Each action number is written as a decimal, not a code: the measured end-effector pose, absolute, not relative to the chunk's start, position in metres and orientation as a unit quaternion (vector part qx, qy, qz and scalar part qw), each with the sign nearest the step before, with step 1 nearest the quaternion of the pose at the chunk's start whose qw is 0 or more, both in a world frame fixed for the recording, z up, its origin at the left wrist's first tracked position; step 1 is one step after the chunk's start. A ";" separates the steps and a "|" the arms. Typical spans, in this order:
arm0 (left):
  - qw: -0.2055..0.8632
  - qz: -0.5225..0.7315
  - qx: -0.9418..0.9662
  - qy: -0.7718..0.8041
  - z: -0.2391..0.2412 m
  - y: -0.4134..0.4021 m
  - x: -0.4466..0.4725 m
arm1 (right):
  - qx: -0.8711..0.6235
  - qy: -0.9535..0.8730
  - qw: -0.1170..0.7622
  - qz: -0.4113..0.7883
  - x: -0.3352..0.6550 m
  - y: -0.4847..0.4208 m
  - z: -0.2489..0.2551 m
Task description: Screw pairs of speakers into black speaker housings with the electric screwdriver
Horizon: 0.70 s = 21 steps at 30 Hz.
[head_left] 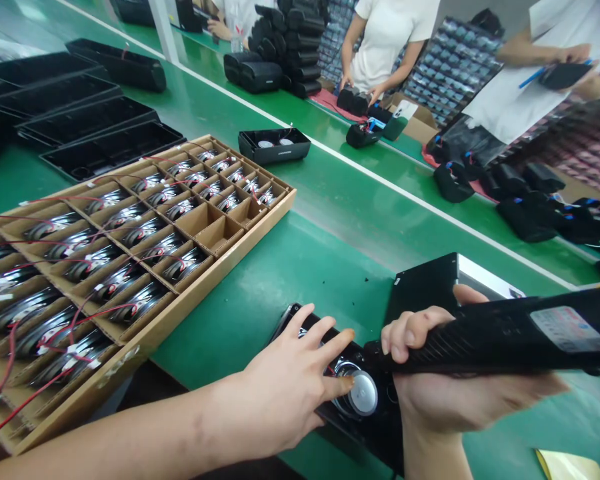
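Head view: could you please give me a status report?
Left hand spread over black housing. Right hand gripping black handheld tool. Left hand partly hides black housing.

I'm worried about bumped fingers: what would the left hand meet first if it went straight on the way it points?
The left hand would probably meet the black handheld tool first, though depth is unclear.
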<state>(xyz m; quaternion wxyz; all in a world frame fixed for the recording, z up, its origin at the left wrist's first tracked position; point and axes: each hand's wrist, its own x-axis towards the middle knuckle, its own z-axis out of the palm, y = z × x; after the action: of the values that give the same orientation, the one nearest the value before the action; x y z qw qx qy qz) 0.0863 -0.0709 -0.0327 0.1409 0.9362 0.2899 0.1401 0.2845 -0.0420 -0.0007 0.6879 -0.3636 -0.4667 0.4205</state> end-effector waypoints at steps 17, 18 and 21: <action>0.154 0.136 0.935 0.288 -0.030 -0.067 0.087 | -0.323 -0.465 0.678 0.468 0.269 -0.047 -0.009; 0.155 0.137 0.935 0.287 -0.030 -0.068 0.087 | -0.324 -0.462 0.675 0.474 0.268 -0.048 -0.008; 0.155 0.140 0.935 0.285 -0.032 -0.068 0.086 | -0.321 -0.458 0.673 0.485 0.265 -0.047 -0.007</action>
<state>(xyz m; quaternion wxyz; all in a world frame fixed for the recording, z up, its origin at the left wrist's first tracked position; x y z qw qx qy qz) 0.0859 -0.0682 -0.0317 0.1553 0.9353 0.2855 0.1399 0.2647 -0.0474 -0.0067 0.6732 -0.3206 -0.4576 0.4845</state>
